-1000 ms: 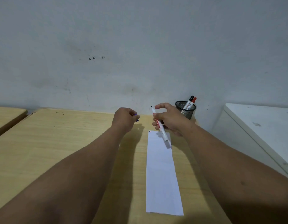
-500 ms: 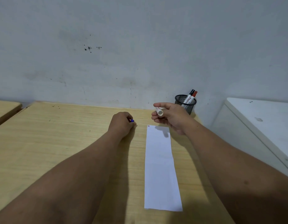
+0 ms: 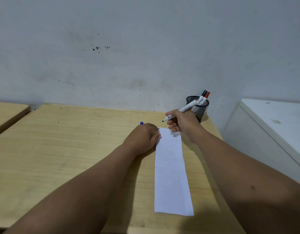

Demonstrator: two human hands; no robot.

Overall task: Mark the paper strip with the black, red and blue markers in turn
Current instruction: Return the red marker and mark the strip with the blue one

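A long white paper strip lies lengthwise on the wooden table. My right hand holds an uncapped white marker with its dark tip pointing left, just above the strip's far end. My left hand rests fisted on the table, touching the strip's far left corner, with a blue cap sticking out of it. The black-capped marker and the red-capped marker stand in the mesh cup.
The mesh cup stands at the table's far right corner against the grey wall. A white cabinet sits to the right of the table. Another wooden table is at the far left.
My right hand turned the marker so its tip points left and down near the strip's far end. My left hand slid right onto the strip's corner, still closed around the blue cap.
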